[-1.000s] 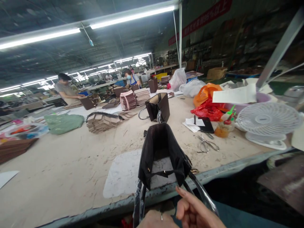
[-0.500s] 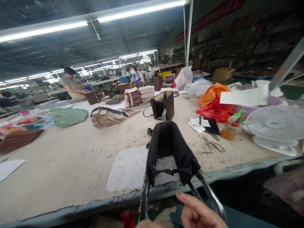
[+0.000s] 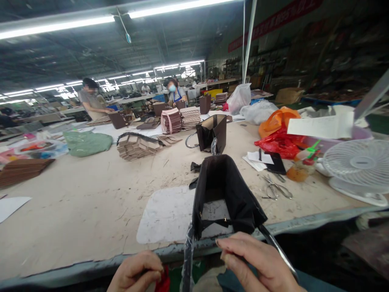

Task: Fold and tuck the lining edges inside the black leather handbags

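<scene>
A black handbag [image 3: 240, 198] stands at the table's front edge, its mouth facing me. Its handles in clear wrap [image 3: 187, 259] hang over the edge toward my lap. My left hand [image 3: 136, 272] is left of the near handle, thumb and finger pinched together; whatever is between them is too small to see. Just in front of the bag's opening is my right hand [image 3: 258, 261], its fingers bent and thumb close to the forefinger. Anything in that pinch cannot be made out. Under the bag lies a pale sheet [image 3: 165, 215].
Behind the bag stands a brown handbag [image 3: 219, 136]. To the right are scissors [image 3: 278, 190], a phone [image 3: 277, 164], a glue bottle [image 3: 299, 172] and a white fan [image 3: 361, 162]. Stacked pieces [image 3: 136, 147] and a green bag [image 3: 88, 144] lie left. Two people work across the table.
My left hand has come up from the lower edge, moving left away from the handle. The right hand has risen closer to the bag, its pointing finger drawn in toward the thumb.
</scene>
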The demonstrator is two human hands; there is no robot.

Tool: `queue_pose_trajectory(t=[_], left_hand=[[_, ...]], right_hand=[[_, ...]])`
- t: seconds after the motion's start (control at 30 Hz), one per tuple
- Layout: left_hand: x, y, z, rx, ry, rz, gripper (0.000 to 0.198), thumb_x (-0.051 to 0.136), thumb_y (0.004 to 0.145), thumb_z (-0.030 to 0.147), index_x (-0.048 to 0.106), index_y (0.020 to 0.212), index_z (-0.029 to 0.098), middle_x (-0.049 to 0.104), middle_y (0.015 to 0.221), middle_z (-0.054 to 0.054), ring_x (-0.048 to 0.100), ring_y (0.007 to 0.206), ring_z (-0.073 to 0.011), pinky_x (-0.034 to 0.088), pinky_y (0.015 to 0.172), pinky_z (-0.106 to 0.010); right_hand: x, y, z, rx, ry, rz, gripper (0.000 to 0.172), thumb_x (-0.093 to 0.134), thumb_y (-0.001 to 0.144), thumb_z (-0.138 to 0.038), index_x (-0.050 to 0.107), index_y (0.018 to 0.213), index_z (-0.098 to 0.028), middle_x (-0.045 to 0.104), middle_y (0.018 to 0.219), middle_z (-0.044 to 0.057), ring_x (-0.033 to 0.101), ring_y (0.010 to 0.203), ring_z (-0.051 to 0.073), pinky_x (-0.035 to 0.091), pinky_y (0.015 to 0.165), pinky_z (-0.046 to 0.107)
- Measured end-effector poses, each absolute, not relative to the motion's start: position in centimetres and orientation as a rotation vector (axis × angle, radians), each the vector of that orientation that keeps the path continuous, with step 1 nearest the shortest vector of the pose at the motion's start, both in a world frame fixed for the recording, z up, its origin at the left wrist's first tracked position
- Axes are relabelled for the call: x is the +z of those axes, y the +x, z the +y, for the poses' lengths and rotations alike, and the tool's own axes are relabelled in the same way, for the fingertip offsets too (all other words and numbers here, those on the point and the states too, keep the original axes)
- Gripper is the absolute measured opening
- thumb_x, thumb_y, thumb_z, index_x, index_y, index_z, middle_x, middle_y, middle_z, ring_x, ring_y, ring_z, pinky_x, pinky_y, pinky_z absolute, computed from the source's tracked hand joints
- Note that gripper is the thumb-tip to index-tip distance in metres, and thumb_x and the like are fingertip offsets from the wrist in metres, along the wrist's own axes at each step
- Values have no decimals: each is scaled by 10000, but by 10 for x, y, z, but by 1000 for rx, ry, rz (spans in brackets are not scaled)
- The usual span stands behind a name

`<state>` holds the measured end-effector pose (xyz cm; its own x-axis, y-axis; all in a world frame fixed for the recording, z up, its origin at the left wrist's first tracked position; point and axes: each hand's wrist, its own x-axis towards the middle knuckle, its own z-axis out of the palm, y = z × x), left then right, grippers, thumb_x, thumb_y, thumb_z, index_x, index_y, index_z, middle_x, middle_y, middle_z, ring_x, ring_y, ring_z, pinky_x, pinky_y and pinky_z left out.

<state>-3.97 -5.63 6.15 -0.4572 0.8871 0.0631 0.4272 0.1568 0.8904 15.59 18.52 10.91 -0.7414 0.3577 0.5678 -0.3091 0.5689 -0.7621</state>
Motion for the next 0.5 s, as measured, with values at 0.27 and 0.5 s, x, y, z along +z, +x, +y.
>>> queue_pose_trajectory(t=[0.27, 0.5], left_hand=[[15, -42, -51, 1086, 929, 2134, 282, 595, 807, 341, 608, 610, 140, 602, 590, -29, 555, 588, -140, 436, 584, -202], [0, -36, -40, 1191, 995, 2024, 270, 542, 848, 379, 687, 763, 167, 645, 676, -54, 601, 601, -151, 484, 611, -218]], right_hand=[[120, 129, 191, 918, -107, -2329, 310, 494, 854, -114, 603, 1136, -182, 636, 1053, 100, 622, 950, 162, 547, 803, 237], [117, 121, 189, 748, -173, -2413, 351, 489, 864, -136, 582, 1201, -161, 618, 1094, 119, 611, 978, 182, 557, 819, 277]])
